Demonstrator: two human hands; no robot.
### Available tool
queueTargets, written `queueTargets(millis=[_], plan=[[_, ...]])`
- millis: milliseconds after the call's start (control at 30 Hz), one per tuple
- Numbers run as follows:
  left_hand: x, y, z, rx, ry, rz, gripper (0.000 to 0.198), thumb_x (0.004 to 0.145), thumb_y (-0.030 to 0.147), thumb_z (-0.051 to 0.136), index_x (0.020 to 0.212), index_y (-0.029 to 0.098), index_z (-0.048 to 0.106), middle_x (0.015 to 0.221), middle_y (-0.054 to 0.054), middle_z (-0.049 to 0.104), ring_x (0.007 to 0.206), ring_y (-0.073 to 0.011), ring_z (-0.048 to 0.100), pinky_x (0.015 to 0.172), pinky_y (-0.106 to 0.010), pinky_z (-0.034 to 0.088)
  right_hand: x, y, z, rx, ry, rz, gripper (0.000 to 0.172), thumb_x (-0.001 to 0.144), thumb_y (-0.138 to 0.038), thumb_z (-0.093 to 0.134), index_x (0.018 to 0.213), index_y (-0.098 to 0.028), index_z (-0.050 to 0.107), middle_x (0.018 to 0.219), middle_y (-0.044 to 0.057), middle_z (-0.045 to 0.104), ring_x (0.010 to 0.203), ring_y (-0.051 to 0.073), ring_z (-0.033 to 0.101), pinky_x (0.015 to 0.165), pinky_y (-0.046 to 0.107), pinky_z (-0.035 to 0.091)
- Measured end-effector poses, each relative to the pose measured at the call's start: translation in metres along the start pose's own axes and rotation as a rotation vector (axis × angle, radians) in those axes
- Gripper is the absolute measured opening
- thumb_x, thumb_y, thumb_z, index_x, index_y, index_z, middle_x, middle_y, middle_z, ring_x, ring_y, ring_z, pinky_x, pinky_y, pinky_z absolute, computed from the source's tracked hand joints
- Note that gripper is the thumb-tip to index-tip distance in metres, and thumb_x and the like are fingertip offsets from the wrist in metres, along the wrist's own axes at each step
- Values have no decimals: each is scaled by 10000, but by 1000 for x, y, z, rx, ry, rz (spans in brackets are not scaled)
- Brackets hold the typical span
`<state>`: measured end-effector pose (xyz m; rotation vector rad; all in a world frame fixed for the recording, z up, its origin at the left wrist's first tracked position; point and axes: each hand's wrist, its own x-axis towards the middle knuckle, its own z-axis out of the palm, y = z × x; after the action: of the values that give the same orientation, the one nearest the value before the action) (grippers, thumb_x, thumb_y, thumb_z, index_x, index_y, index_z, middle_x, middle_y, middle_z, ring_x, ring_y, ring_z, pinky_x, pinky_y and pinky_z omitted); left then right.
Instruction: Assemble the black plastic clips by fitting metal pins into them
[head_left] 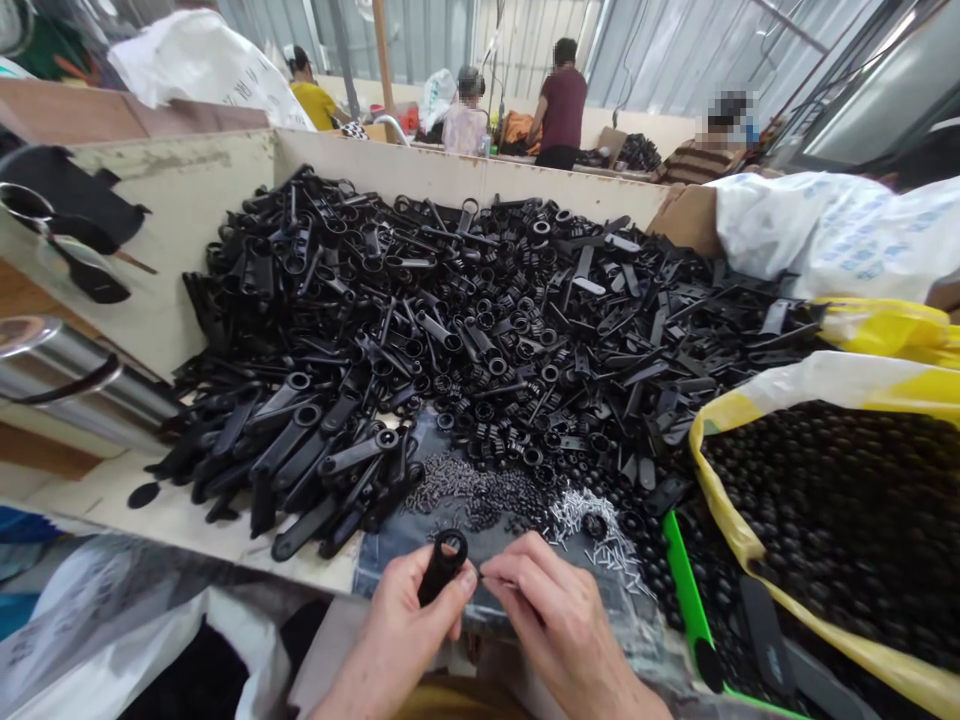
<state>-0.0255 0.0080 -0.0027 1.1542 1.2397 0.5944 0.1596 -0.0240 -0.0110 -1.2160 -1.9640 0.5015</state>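
My left hand (420, 605) is closed around a black plastic part with a ring end (442, 565), the ring facing up. Just to its right, my right hand (559, 615) has thumb and fingers pinched on a tiny thin piece that looks like a metal pin (508, 584), mostly hidden by the fingertips. Beyond the hands, a heap of silver pins (589, 520) lies on a dark mat (382, 555). Beside it are small dark and greyish pieces (469, 490). Long black handle-like parts with ring ends (300, 450) are stacked to the left.
A large pile of black plastic parts (450, 300) fills the walled bench. At right stand a yellow-edged bag of black balls (847, 500) and a green tray edge (686, 575). A steel flask (82, 380) leans at left, near scissors (82, 265). Several people work behind the back wall.
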Motion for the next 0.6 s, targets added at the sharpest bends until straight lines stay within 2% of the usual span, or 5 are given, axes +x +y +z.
queueTargets(millis=[167, 267, 333, 467, 600], plan=[[-2, 0, -1, 31, -14, 14, 331, 798, 501, 661, 721, 180, 655, 527, 14, 578, 550, -156, 514, 559, -264, 410, -2, -3, -5, -7, -68, -9, 235, 1115, -220, 457, 1032, -205, 677, 898, 39, 686, 726, 142, 667, 618, 230, 491], [-3, 0, 0, -24, -59, -16, 278, 780, 449, 712, 732, 181, 661, 499, 27, 577, 518, -138, 507, 542, -247, 400, -3, -6, -6, 77, -66, 49, 237, 1107, -242, 485, 994, -211, 690, 869, 29, 684, 726, 144, 661, 626, 234, 497], [-2, 0, 1, -99, -96, -80, 282, 773, 451, 740, 774, 179, 664, 480, 43, 572, 454, -102, 444, 493, -222, 347, -4, -7, -5, 150, -22, 102, 214, 1093, -245, 517, 981, -213, 697, 853, 27, 680, 735, 153, 659, 635, 243, 505], [-3, -4, 4, -218, -137, -195, 379, 766, 523, 768, 876, 172, 675, 468, 61, 577, 359, -47, 259, 390, -204, 168, -7, -7, -1, 224, 56, 163, 173, 1055, -218, 577, 960, -220, 722, 830, 20, 682, 727, 158, 652, 624, 249, 492], [-5, -4, 6, -299, -139, -201, 401, 762, 531, 799, 860, 162, 677, 479, 54, 587, 368, -34, 252, 394, -201, 135, -7, -9, -1, 261, 123, 233, 129, 1006, -249, 662, 902, -225, 735, 758, -8, 661, 616, 134, 591, 544, 227, 452]])
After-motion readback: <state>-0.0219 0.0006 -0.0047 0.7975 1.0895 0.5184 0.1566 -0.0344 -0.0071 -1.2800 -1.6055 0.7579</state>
